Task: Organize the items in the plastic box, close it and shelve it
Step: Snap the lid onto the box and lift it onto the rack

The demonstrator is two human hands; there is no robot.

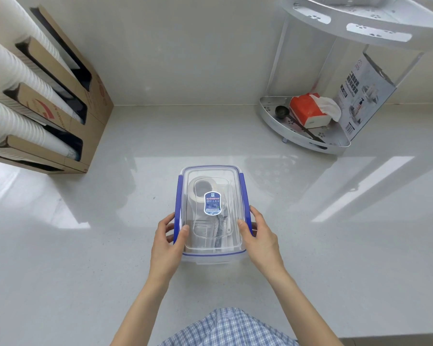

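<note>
A clear plastic box (211,257) with blue side clasps stands on the grey counter, its transparent lid (211,176) on top with a blue label in the middle. Through the lid I see a roll of tape, a clear cup and some wrapped utensils. My left hand (166,239) grips the box's left side near its front corner, thumb on the lid and fingers on the blue clasp. My right hand (258,234) holds the right side the same way. A white corner shelf (273,119) stands at the back right.
The shelf's lower tier holds an orange tissue pack (308,109), a black scoop (281,112) and a printed carton (363,96). A cardboard dispenser (95,103) with stacks of white paper cups (18,96) stands at the back left. My checked shirt shows at the bottom edge.
</note>
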